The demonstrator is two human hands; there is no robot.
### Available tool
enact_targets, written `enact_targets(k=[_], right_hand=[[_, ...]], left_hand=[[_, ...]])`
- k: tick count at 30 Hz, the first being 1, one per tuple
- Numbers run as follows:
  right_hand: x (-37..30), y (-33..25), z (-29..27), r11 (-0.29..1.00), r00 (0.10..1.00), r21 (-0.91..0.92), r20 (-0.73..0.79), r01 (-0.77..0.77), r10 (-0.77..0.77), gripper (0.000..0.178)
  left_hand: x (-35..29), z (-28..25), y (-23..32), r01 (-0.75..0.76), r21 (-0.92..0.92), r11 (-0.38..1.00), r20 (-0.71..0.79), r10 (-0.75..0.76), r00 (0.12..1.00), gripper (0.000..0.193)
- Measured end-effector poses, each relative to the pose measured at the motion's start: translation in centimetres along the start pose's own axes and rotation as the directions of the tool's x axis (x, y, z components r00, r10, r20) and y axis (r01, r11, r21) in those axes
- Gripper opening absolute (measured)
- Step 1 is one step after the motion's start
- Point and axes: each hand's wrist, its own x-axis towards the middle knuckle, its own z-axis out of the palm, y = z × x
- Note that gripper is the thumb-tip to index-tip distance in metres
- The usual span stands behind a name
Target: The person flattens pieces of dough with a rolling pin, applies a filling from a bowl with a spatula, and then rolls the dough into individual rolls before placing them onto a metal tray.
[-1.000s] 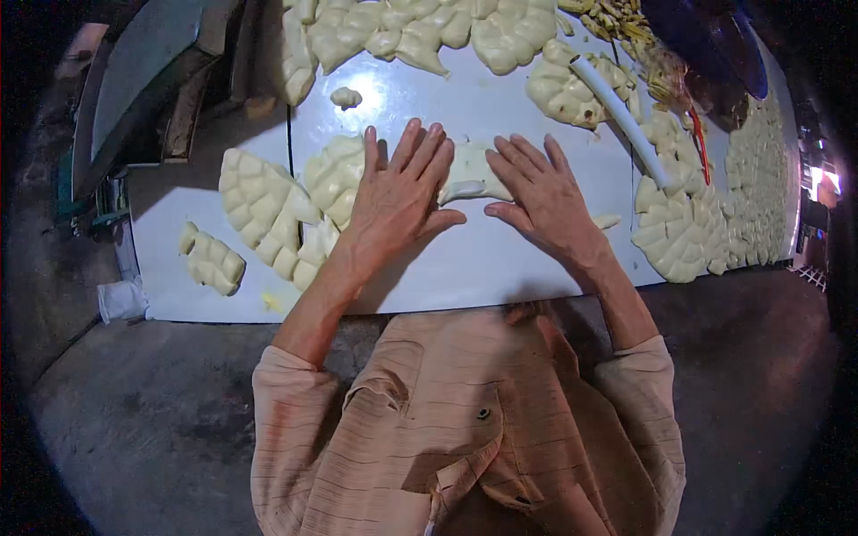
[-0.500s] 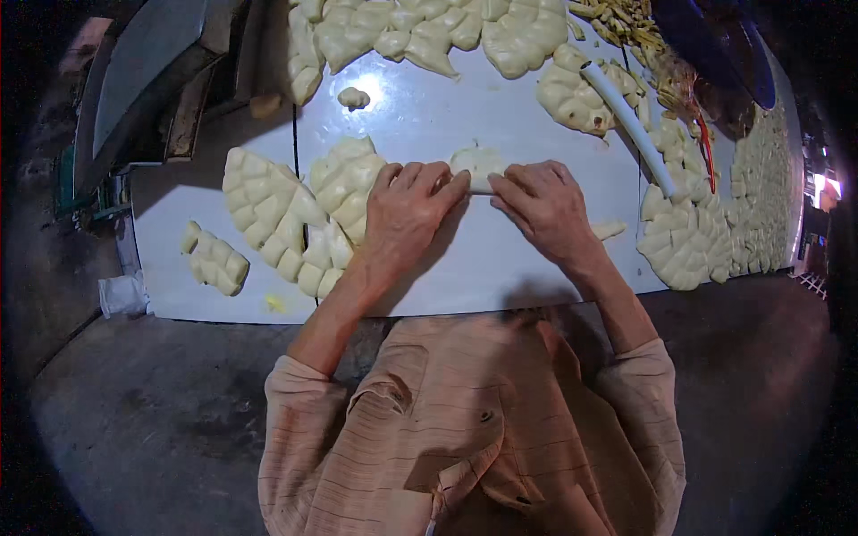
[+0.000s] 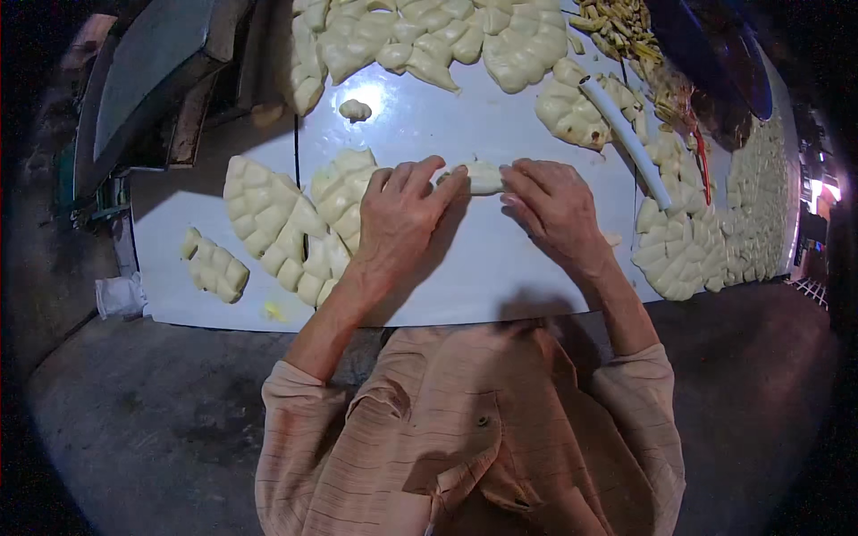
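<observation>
A small pale dough roll [image 3: 483,179] lies on the white tabletop between my hands. The fingers and thumb of my left hand [image 3: 398,214] are closed on its left end. Its right end is under the curled fingers of my right hand [image 3: 559,210], the thumb tucked below. Just left of my left hand rests a lumpy sheet of dough [image 3: 342,195], partly hidden by that hand. Beside it is a larger fan-shaped dough sheet [image 3: 259,204], marked into segments.
A small dough piece [image 3: 216,268] sits at the left, and a tiny lump [image 3: 355,110] farther back. Dough sheets [image 3: 420,31] line the far side. At right, a white tube [image 3: 626,141] leans across dough near yellowish strips [image 3: 617,31]. Metal equipment [image 3: 161,76] stands back left.
The flat dough ahead of my fingers has become a narrower, thicker roll. My fingertips are slightly farther apart, the right hand having shifted a little to the right.
</observation>
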Motion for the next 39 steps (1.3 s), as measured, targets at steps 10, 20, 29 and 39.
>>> enact_targets(k=[10,20,29,39], right_hand=[[0.1,0.3,0.4,0.994,0.994,0.018,0.032,0.104,-0.105,0.032],[0.9,1.0,1.2,0.997,0.997,-0.003,0.016,0.077,-0.077,0.026],[2.3,1.5,0.1,0.972,0.994,0.208,0.013,-0.107,0.106,0.025],[2.5,4.3,-3.8,0.899,0.960,0.389,0.258,-0.201,0.103,0.023]], left_hand=[[1.0,0.8,-0.1,-0.155,-0.055,0.986,-0.119,0.148,0.982,0.024],[2.0,1.8,-0.6,0.041,0.008,0.999,-0.026,-0.040,0.999,0.033],[3.2,0.9,-1.4,0.050,-0.084,0.995,0.119,-0.040,0.992,0.034],[4.5,0.8,1.3,0.030,-0.244,0.969,0.099,-0.005,0.995,0.020]])
